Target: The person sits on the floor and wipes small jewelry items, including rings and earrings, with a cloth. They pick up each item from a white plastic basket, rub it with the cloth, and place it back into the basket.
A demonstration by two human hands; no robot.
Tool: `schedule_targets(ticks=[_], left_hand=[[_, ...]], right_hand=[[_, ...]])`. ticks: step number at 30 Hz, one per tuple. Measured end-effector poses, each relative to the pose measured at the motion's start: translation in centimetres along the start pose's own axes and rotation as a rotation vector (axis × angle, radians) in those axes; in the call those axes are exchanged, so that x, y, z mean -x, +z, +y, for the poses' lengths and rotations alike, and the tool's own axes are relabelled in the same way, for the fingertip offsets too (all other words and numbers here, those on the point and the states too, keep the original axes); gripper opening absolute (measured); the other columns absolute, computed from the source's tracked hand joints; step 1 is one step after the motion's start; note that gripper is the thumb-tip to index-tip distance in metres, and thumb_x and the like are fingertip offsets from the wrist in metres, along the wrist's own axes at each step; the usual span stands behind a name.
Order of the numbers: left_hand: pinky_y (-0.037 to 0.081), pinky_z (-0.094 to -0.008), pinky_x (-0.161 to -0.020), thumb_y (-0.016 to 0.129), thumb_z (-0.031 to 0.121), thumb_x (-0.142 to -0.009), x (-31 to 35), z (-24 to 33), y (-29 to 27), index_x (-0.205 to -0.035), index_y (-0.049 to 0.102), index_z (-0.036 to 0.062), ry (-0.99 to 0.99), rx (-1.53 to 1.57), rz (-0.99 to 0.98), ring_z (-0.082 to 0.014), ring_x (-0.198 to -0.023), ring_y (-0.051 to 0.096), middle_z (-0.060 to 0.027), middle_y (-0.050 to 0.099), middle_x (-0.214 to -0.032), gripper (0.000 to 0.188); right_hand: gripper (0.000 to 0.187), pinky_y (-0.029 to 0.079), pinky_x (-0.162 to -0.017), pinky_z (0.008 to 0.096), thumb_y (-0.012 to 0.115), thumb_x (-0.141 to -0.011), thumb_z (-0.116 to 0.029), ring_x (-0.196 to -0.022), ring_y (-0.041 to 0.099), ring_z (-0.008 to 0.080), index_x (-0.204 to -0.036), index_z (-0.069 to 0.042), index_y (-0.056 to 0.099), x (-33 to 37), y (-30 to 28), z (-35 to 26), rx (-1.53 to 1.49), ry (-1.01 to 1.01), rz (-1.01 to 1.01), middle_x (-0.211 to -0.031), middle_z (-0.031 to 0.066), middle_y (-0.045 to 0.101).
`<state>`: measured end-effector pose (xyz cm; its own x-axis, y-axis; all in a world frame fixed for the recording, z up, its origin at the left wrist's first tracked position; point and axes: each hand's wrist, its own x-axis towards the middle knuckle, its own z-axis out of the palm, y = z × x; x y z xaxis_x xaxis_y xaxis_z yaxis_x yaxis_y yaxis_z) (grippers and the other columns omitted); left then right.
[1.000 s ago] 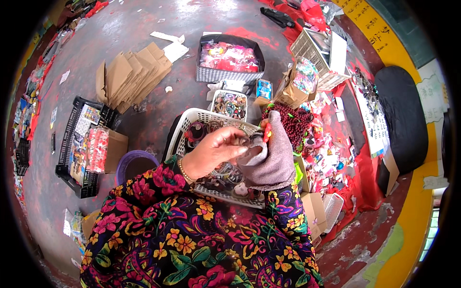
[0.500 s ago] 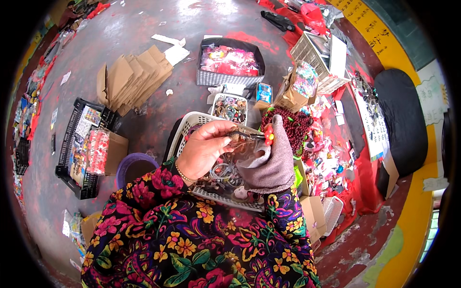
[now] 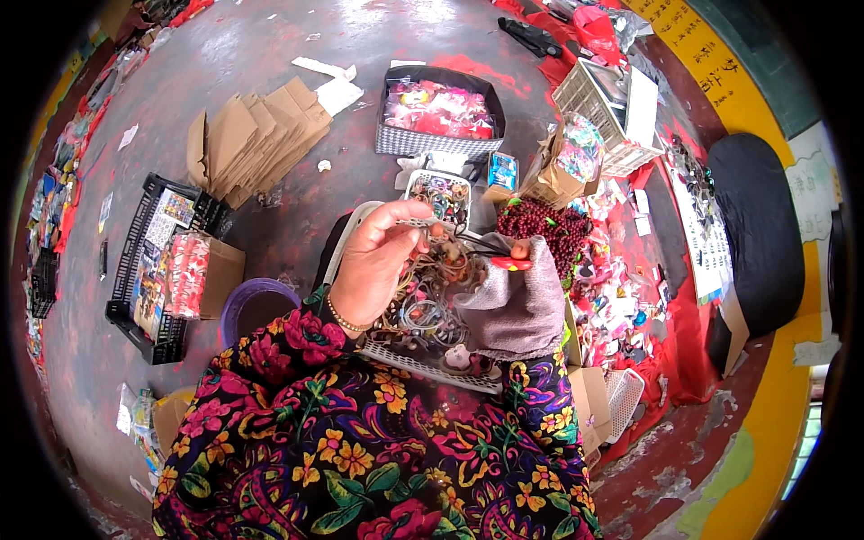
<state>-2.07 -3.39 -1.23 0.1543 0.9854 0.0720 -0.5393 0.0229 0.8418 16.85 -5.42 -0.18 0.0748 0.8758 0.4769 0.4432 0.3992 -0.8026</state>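
My right hand (image 3: 520, 306), in a greyish-mauve fingerless glove, is closed on a dark hair tie (image 3: 484, 244) with a small red ornament (image 3: 513, 264) that has a touch of yellow. My bare left hand (image 3: 373, 265), a beaded bracelet at its wrist, pinches with thumb and forefinger at the left end of the hair tie; its fingertips partly cover that end. Both hands are above a white plastic basket (image 3: 432, 366) holding a tangle of hair ties and clear and coloured bands (image 3: 421, 315). My forearms and sleeves hide part of its near side.
Beyond it stand a small white basket (image 3: 468, 202) of bands and a checked fabric box (image 3: 438, 143) of pink packets. Dark red beads (image 3: 553, 236) and scattered trinkets lie right. Left are a purple bucket (image 3: 241, 295), a black crate (image 3: 121, 310) and folded cardboard (image 3: 256, 135).
The red ornament has turned from facing me to nearly edge-on. My left hand has risen and tilted upward, and my right hand has shifted slightly right. The whole view has moved a little.
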Motion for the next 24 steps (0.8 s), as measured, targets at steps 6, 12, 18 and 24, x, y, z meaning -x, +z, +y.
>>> schedule_targets(ticks=[6,12,18,24], left_hand=[[0.039,-0.0183,-0.060,0.046,-0.001,-0.091,-0.5,0.8,-0.4,-0.110,0.056,0.0034,-0.080,0.169,-0.068,-0.0079,-0.082,0.053,-0.0095,0.061,-0.101,0.022],[0.038,-0.0189,-0.056,0.050,0.006,-0.089,-0.4,0.3,-0.8,-0.109,0.056,0.0023,-0.226,0.320,-0.103,-0.0095,-0.075,0.052,-0.0092,0.060,-0.101,0.021],[0.041,-0.0186,-0.060,0.055,0.023,-0.093,-0.1,1.0,0.1,-0.106,0.056,0.0037,-0.434,-0.127,-0.226,-0.0035,-0.060,0.048,-0.0055,0.061,-0.101,0.023],[0.043,-0.0222,-0.072,0.056,0.011,-0.091,0.0,-0.2,-0.2,-0.117,0.053,0.0006,-0.345,-0.051,-0.228,-0.0061,-0.079,0.053,-0.0038,0.061,-0.104,0.029]], right_hand=[[0.028,0.047,-0.072,0.0275,0.066,-0.073,-0.005,-0.080,0.058,0.0174,-0.097,-0.003,0.051,0.2,0.3,0.3,-0.099,-0.017,0.035,-0.090,0.0066,0.057],[0.019,0.046,-0.067,0.0265,0.057,-0.084,-0.025,-0.074,0.054,0.0137,-0.092,-0.010,0.048,-0.5,-0.1,-1.5,-0.358,0.312,-0.020,-0.087,0.0028,0.053],[0.045,0.046,-0.075,0.0256,0.074,-0.064,-0.002,-0.083,0.054,0.0130,-0.100,-0.003,0.046,-0.2,-0.6,-0.9,-0.536,0.474,-0.035,-0.092,0.0053,0.051],[0.046,0.047,-0.075,0.0264,0.072,-0.069,-0.007,-0.086,0.057,0.0151,-0.107,-0.001,0.046,0.6,0.1,0.5,-0.234,0.145,-0.027,-0.096,0.0072,0.055]])
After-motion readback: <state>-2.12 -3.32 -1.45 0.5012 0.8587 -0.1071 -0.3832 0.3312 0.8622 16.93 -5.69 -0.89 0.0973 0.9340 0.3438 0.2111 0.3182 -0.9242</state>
